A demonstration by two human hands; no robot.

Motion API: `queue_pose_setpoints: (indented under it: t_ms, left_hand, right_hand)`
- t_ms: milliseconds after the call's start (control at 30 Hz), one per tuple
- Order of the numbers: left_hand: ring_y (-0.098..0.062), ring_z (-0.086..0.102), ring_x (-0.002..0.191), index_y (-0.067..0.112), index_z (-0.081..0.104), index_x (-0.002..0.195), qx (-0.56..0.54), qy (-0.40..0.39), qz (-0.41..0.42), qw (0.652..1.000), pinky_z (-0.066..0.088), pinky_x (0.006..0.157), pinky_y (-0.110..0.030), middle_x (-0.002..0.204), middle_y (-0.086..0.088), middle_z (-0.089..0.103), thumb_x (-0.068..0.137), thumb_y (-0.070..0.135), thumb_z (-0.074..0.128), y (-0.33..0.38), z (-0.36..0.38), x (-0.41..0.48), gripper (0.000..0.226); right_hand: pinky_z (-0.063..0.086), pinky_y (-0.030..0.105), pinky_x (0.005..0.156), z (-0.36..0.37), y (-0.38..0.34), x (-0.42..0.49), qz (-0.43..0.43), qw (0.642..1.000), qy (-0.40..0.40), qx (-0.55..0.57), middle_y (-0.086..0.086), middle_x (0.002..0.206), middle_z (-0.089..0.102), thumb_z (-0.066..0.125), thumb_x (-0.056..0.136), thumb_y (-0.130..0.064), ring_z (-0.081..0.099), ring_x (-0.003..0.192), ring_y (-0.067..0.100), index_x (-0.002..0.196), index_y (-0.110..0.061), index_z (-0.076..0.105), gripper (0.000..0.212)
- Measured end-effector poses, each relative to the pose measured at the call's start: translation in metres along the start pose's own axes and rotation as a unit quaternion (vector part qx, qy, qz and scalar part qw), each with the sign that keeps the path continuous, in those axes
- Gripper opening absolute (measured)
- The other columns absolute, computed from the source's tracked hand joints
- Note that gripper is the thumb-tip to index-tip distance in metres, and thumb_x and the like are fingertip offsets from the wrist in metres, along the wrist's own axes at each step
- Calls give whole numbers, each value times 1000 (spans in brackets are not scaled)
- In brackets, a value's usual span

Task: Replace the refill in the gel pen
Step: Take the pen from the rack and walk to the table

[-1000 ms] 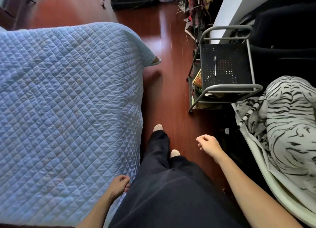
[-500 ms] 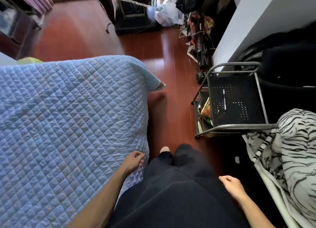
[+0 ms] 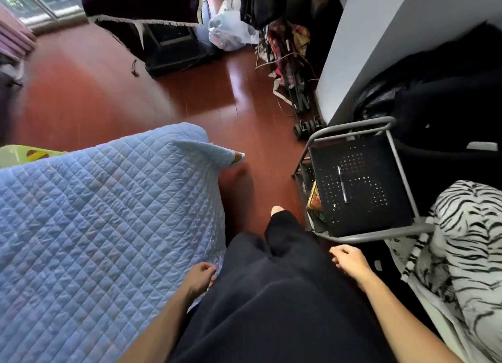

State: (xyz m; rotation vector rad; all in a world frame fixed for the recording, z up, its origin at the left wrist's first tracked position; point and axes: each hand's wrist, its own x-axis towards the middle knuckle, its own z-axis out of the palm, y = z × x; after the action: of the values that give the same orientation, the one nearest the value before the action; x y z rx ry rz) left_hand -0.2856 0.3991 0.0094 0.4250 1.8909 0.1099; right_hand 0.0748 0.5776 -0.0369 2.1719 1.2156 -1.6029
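A slim gel pen (image 3: 342, 183) lies lengthwise on the black perforated top shelf of a grey-framed cart (image 3: 361, 188) at the right. My right hand (image 3: 350, 262) hangs below the cart's front rail, fingers loosely curled, holding nothing. My left hand (image 3: 199, 277) sits beside my dark trousers at the edge of the bed, fingers curled and empty. Both hands are well short of the pen. I cannot make out a separate refill.
A bed with a light blue quilted cover (image 3: 103, 226) fills the left. A tiger-striped blanket (image 3: 467, 254) lies at the right. Red wooden floor (image 3: 190, 101) runs ahead between bed and cart. Bags, a folded trolley and clutter (image 3: 288, 63) line the white wall.
The view has tilted up and moved forward along the aisle; the cart and pen sit lower and nearer in frame. My arms swing as I walk: the right hand came forward again, the left dropped back.
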Motion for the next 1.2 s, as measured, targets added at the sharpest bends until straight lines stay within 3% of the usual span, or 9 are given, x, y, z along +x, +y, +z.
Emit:
queue_pose_setpoints:
  t_ms: [133,300,433,500,567,633,767,900,1200]
  left_hand:
    - [-14,45,69,11,57,71,80,-5,23,996,30,59,-31,70,-9,51,98,4,49,25,-23,15,30]
    - [-19,47,54,4,56,85,-9,-19,-28,999,36,50,-25,74,-16,56,106,8,48,80,-50,32,22]
    - [-20,48,55,2,57,91,-12,-33,-6,999,43,44,-16,77,-18,55,106,3,46,128,-63,60,19]
    - [-22,51,59,-3,60,96,15,-46,10,999,46,53,-21,83,-20,58,106,4,47,146,-64,78,18]
    - [-27,57,68,-5,62,105,56,-57,25,997,46,62,-29,89,-23,63,106,9,50,160,-63,94,19]
    - [-25,60,68,0,64,106,95,-63,35,993,45,61,-30,92,-22,69,106,15,52,172,-63,106,19]
    - [-13,64,59,7,67,95,151,-83,49,984,47,50,-16,94,-20,75,104,16,55,187,-53,130,17]
    - [-18,65,67,8,67,102,199,-104,42,974,48,58,-26,93,-16,76,103,20,54,197,-41,153,18]
    - [-23,61,73,-2,65,113,217,-114,30,969,46,59,-21,102,-26,73,105,12,50,210,-21,175,23]
  right_hand:
    - [45,24,58,-7,-68,19,-43,999,2,29,3,76,70,64,104,-18,61,63,14,91,-14,75,17]
    - [49,29,67,-3,-97,21,-27,997,11,70,4,78,72,64,103,-18,63,64,16,93,-14,76,16]
    - [50,32,71,5,-95,18,14,995,22,100,11,84,72,62,103,-12,62,70,21,91,-10,72,16]
    - [53,35,77,3,-95,23,32,992,48,114,19,92,75,61,102,-11,66,79,28,88,-11,71,18]
    - [56,41,89,-3,-97,36,47,989,81,118,21,107,79,63,101,-15,71,98,36,99,-7,77,16]
    - [54,40,94,-11,-102,53,53,985,110,120,17,115,79,64,99,-18,70,112,38,109,-8,80,21]
    - [56,39,97,-26,-113,98,48,978,150,137,13,112,80,69,97,-19,71,112,33,108,-10,80,18]
    - [58,44,98,-33,-123,152,41,974,182,128,8,105,82,73,97,-21,75,107,28,106,-14,78,13]
    - [49,35,84,-39,-131,224,80,963,235,107,2,125,74,76,99,-26,69,115,22,126,-21,66,29]
